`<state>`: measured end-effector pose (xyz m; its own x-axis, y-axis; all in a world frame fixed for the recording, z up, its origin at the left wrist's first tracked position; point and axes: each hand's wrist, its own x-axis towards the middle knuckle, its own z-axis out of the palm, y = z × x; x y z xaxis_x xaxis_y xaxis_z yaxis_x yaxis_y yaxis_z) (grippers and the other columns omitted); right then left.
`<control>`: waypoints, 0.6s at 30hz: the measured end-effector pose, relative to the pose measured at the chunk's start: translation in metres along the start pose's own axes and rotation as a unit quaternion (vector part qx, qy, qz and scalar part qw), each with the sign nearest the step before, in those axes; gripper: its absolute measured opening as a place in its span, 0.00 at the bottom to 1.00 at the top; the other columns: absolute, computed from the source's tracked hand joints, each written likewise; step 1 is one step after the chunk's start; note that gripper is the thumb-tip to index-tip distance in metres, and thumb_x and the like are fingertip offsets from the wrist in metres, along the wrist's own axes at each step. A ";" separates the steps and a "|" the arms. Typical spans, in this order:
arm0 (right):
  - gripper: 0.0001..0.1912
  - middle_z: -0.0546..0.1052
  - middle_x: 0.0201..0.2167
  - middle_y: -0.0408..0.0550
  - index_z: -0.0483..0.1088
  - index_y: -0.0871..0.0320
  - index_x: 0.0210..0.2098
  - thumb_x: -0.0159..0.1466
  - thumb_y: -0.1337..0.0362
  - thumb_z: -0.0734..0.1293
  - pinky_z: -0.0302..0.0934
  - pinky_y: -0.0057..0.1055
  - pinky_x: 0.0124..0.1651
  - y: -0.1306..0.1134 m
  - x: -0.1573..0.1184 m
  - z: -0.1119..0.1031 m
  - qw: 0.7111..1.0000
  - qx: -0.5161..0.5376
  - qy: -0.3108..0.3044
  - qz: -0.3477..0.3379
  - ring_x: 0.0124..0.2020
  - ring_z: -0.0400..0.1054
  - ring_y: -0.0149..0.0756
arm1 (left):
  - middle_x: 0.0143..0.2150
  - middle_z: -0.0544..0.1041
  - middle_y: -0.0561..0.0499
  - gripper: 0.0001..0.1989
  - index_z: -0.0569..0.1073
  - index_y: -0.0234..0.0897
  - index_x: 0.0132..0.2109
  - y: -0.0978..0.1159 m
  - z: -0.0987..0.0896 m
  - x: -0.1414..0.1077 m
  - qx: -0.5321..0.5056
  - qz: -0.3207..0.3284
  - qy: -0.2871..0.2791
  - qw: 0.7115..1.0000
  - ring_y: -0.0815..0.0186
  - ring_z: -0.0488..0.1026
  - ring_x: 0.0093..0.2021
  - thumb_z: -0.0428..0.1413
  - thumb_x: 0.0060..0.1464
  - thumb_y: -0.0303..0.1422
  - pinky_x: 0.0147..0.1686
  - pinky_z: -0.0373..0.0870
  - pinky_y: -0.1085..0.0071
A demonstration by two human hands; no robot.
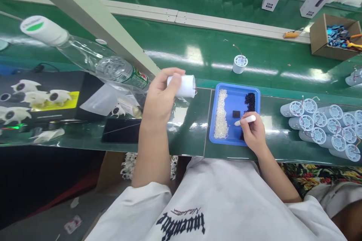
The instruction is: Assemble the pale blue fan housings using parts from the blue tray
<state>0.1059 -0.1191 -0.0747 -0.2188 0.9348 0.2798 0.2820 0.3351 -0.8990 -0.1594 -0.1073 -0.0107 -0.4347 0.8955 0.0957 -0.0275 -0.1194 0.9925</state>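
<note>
My left hand (161, 96) is closed around a white plastic cylinder (186, 86), held on its side above the bench, with a bit of red wire at its right end. My right hand (255, 135) pinches a white pen-shaped tool (245, 120), its pale tip pointing left over a blue tray (211, 120). Inside the tray, small whitish pieces (221, 116) form a strip on the left. Small black pieces (250, 101) lie on the right, partly hidden by my hand. A black square block (236, 114) sits near the tool's tip.
Several white cylinders with wires (319, 118) lie grouped at right; another cylinder (240, 64) stands behind the tray. At left are a clear bottle (107, 68), a slanted post (113, 26) and white shells (26, 86). A cardboard box (322, 41) stands far right.
</note>
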 end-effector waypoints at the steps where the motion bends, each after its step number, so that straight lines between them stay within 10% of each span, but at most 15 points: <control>1: 0.07 0.71 0.31 0.43 0.66 0.54 0.38 0.67 0.57 0.64 0.63 0.33 0.33 0.000 0.000 0.000 1.000 -0.002 0.001 -0.001 0.29 0.67 0.33 | 0.37 0.72 0.50 0.16 0.77 0.42 0.34 -0.002 -0.003 -0.006 -0.032 -0.033 0.017 0.999 0.66 0.69 0.33 0.67 0.47 0.48 0.28 0.70 0.74; 9: 0.09 0.73 0.33 0.45 0.67 0.54 0.38 0.67 0.54 0.64 0.63 0.35 0.34 -0.002 0.002 0.000 0.999 -0.001 -0.028 0.014 0.29 0.67 0.34 | 0.34 0.73 0.49 0.10 0.76 0.41 0.30 -0.003 -0.018 -0.030 -0.168 -0.139 0.122 0.968 0.62 0.69 0.35 0.67 0.42 0.39 0.26 0.72 0.71; 18: 0.08 0.72 0.34 0.44 0.68 0.54 0.40 0.68 0.56 0.65 0.63 0.33 0.34 0.004 -0.002 -0.002 1.000 0.016 0.002 0.013 0.30 0.67 0.33 | 0.32 0.71 0.51 0.11 0.77 0.40 0.29 -0.008 -0.021 -0.034 -0.203 -0.168 0.111 0.958 0.67 0.68 0.32 0.69 0.39 0.36 0.27 0.71 0.75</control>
<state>0.1092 -0.1195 -0.0782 -0.2076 0.9435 0.2583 0.2575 0.3074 -0.9161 -0.1627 -0.1459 -0.0236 -0.5197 0.8049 -0.2866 -0.5277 -0.0386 0.8486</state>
